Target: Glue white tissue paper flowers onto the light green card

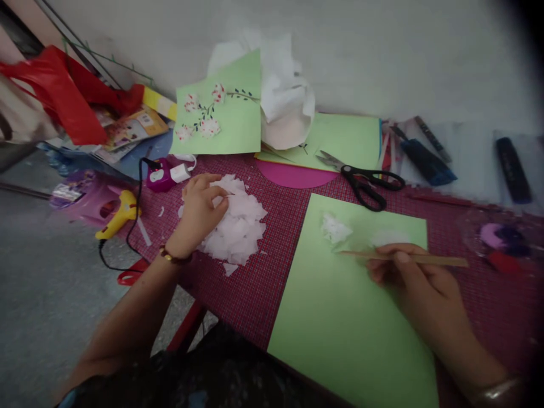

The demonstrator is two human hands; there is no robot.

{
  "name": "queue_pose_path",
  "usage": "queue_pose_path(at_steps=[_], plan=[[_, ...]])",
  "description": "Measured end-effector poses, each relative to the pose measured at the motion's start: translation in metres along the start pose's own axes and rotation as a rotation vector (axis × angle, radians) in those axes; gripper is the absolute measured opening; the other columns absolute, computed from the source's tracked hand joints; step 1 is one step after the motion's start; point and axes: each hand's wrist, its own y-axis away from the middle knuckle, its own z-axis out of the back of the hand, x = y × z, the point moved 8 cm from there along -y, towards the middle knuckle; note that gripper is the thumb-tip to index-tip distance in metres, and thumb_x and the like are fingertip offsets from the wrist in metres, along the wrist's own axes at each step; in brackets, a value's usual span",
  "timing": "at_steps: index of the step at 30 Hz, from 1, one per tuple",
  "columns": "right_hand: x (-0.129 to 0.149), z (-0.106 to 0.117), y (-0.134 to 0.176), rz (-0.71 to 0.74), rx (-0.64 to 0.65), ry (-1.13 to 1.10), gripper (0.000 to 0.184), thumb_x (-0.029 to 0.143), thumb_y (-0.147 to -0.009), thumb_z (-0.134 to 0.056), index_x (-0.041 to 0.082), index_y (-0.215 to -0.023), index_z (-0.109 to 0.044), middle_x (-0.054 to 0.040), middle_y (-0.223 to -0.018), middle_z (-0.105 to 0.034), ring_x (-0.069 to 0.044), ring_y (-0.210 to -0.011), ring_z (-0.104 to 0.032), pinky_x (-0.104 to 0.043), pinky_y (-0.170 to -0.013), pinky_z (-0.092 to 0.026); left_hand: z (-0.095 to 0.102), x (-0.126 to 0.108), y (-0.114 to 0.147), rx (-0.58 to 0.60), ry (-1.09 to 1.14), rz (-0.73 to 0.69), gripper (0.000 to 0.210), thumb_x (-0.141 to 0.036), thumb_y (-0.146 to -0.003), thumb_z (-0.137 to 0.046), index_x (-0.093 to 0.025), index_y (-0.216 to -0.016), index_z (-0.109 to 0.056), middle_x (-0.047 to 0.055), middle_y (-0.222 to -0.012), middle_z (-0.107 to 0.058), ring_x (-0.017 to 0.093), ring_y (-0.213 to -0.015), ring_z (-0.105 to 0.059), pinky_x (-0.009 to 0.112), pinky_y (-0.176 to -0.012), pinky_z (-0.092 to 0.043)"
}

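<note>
My left hand (200,207) is over a pile of small white paper pieces (238,229), thumb and forefinger closing on a paper piece at the pile's upper left. In my right hand (419,275) is a thin wooden chopstick (444,260), held level above a light green sheet (340,323). The stick's narrow end points left, just below a white crumpled paper tuft (335,228) on the sheet. A second white patch (389,237) shows faintly behind my right fingers, partly hidden and blurred.
Black-handled scissors (361,177) lie beyond the sheet. A green card with paper blossoms (216,116) leans at the back beside crumpled white paper (287,107). On the left are a yellow glue gun (121,215), its cord and a purple power socket (161,175). Pens (429,161) lie right.
</note>
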Motion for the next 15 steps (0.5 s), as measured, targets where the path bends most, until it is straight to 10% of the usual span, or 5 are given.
queue_pose_path(at_steps=[5, 15], plan=[[0.001, -0.001, 0.0, 0.005, 0.017, 0.007, 0.022, 0.044, -0.086, -0.065, 0.022, -0.088, -0.068, -0.0026, -0.071, -0.069, -0.013, -0.058, -0.062, -0.022, -0.053, -0.051, 0.032, -0.005, -0.001, -0.151, 0.13, -0.004, 0.014, -0.03, -0.079, -0.066, -0.019, -0.071, -0.062, 0.007, -0.104, -0.069, 0.023, -0.102, -0.06, 0.043, -0.097, -0.043], [0.004, -0.005, -0.002, 0.048, 0.02, -0.047, 0.024, 0.044, -0.088, -0.063, 0.021, -0.089, -0.066, -0.0019, -0.071, -0.069, -0.012, -0.056, -0.061, -0.022, -0.052, -0.05, 0.017, -0.017, 0.017, 0.183, 0.748, 0.351, 0.015, -0.031, -0.072, -0.071, -0.019, -0.071, -0.063, -0.002, -0.063, -0.057, 0.01, -0.056, -0.049, 0.024, -0.052, -0.038]])
